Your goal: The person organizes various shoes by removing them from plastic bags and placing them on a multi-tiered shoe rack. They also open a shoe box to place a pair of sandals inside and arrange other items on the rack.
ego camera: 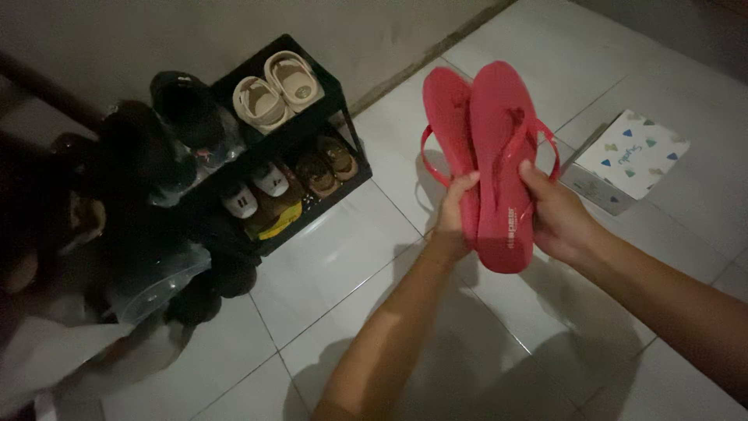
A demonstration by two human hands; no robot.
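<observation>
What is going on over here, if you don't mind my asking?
A person holds a pair of red flip-flops up over the white tiled floor, soles pressed together. The left hand grips one side and the right hand the other. To the left, a black shoe rack by the wall holds beige sandals on top and more shoes below. A patterned white box lies on the floor to the right.
</observation>
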